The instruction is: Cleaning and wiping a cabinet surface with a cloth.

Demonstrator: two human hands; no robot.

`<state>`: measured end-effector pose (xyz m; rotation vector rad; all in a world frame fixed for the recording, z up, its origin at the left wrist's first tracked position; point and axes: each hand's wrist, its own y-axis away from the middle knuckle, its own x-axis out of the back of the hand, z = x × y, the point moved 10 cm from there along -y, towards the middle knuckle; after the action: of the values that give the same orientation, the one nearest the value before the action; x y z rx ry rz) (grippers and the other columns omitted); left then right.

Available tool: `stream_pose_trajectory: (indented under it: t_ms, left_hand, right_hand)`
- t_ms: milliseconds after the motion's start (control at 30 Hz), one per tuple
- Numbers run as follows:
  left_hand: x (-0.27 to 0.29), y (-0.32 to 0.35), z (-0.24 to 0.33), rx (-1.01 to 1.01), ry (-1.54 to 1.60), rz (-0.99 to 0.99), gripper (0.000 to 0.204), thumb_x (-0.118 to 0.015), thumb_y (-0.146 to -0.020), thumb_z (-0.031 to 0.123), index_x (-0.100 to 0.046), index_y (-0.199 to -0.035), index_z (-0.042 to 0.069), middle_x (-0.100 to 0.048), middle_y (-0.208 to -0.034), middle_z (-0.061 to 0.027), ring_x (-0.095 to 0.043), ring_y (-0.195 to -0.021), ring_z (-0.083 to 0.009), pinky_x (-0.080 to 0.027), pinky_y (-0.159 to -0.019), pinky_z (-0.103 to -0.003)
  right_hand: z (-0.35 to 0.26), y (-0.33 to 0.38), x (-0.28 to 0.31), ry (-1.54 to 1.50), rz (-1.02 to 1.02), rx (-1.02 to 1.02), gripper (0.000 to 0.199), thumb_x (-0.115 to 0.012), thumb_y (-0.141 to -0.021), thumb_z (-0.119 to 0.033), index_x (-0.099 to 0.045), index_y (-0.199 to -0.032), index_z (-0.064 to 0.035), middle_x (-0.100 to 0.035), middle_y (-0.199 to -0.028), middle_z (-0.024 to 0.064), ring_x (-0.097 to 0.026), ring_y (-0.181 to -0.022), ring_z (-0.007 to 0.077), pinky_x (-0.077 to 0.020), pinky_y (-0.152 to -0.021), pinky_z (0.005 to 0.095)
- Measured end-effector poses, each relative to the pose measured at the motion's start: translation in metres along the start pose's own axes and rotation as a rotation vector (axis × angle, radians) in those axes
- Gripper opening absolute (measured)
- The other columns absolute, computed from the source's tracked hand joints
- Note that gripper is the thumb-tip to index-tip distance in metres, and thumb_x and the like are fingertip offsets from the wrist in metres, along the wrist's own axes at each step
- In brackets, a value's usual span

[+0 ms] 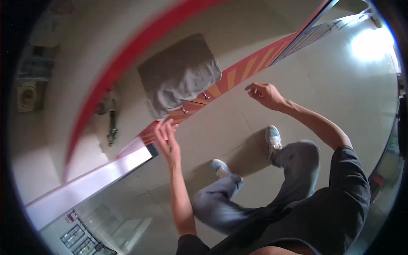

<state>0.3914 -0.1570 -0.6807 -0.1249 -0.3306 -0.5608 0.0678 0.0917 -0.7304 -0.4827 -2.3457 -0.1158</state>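
A grey cloth (180, 76) with a scalloped edge lies spread on a pale counter, its near side hanging in wrinkles over the front edge. My left hand (169, 144) is at the cloth's near left corner, fingers stretched and slightly apart. Whether the fingertips touch that corner I cannot tell. To the right of the cloth, my right hand (268, 97) hovers above the floor in front of the counter. Its fingers are loosely bent and apart, with nothing visible in them.
Two small metal knobs (206, 96) stick out from the counter's red and yellow striped front (250, 63). A red-edged curved panel (123, 53) arches across the upper left. Behind it are a green item (112, 129) and a yellowish object (28, 97). Pale floor tiles (229, 131) lie under my feet.
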Motion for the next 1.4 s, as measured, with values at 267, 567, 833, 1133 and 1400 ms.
stream_pose_trajectory:
  t_ms: [267, 567, 833, 1133, 1400]
  left_hand:
    - [0.004, -0.01, 0.007, -0.094, 0.103, 0.142, 0.027, -0.059, -0.111, 0.024, -0.062, -0.127, 0.003, -0.075, -0.117, -0.018, -0.074, -0.094, -0.0212, -0.059, -0.088, -0.031]
    - [0.004, -0.006, 0.014, -0.099, 0.079, 0.308, 0.024, -0.064, -0.109, 0.023, -0.064, -0.114, -0.001, -0.076, -0.098, -0.0117, -0.073, -0.086, -0.019, -0.058, -0.088, -0.032]
    - [-0.009, 0.008, -0.033, -0.054, 0.04, 0.226, 0.021, -0.065, -0.107, 0.019, -0.064, -0.117, 0.0, -0.075, -0.102, -0.0113, -0.073, -0.091, -0.0198, -0.058, -0.087, -0.031]
    - [0.006, 0.019, 0.083, -0.556, -0.318, 0.402, 0.022, -0.059, -0.099, -0.001, -0.067, -0.119, 0.005, -0.071, -0.11, -0.0098, -0.067, -0.085, -0.0199, -0.056, -0.077, -0.032]
    - [-0.101, -0.107, 0.151, -0.697, -0.528, 0.169, 0.025, -0.066, -0.093, 0.02, -0.068, -0.106, -0.001, -0.07, -0.109, -0.0244, -0.066, -0.097, -0.0386, -0.054, -0.085, -0.046]
  right_hand:
    - [-0.037, -0.049, 0.012, -0.323, 0.356, 0.124, 0.01, -0.074, -0.1, -0.007, -0.075, -0.109, -0.0027, -0.071, -0.075, 0.0018, -0.058, -0.058, 0.0089, -0.0464, -0.052, 0.0236]
    - [-0.063, -0.062, -0.007, -0.429, 0.313, -0.183, 0.013, -0.075, -0.1, -0.01, -0.075, -0.11, -0.0015, -0.069, -0.074, 0.0032, -0.057, -0.059, 0.008, -0.0449, -0.051, 0.0227]
    - [-0.041, -0.053, -0.005, -0.347, 0.296, -0.114, 0.017, -0.078, -0.098, -0.013, -0.073, -0.111, -0.0029, -0.069, -0.078, 0.005, -0.06, -0.059, 0.0112, -0.0465, -0.052, 0.0248]
    - [-0.025, 0.009, -0.03, -0.25, -0.132, -0.188, 0.017, -0.067, -0.1, -0.009, -0.07, -0.116, -0.004, -0.071, -0.09, 0.0061, -0.067, -0.068, 0.0168, -0.0536, -0.063, 0.0301]
    - [-0.116, -0.012, -0.091, 0.24, -0.577, 0.077, 0.019, -0.065, -0.102, -0.015, -0.072, -0.118, -0.0071, -0.076, -0.105, 0.0062, -0.07, -0.084, 0.0228, -0.057, -0.077, 0.0377]
